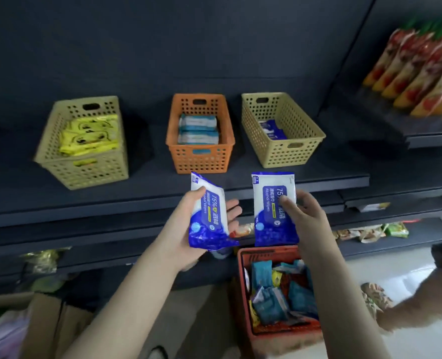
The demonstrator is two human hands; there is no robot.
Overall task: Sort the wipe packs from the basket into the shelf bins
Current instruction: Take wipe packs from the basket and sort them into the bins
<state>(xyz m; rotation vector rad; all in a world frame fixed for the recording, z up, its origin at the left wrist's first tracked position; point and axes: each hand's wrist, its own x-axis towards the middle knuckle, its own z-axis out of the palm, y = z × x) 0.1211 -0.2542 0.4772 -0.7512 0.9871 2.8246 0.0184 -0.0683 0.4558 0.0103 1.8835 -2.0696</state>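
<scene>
My left hand (188, 229) grips a blue and white alcohol wipe pack (209, 218), tilted, in front of the shelf edge. My right hand (303, 213) pinches a second, upright blue wipe pack (269, 203) beside it. Below them on the floor stands the red basket (243, 275), holding several teal, yellow and blue packs. On the shelf stand three bins: a beige bin (85, 167) at left with yellow packs, an orange bin (201, 159) with teal and white packs, and a beige bin (290, 154) at right with blue packs inside.
The dark shelf (318, 180) runs across the view. Red and orange snack bags (417, 71) line a higher shelf at right. Small goods lie on a lower shelf (370, 233). Cardboard boxes (46, 322) sit at bottom left. Another person's arm (411, 307) reaches in at lower right.
</scene>
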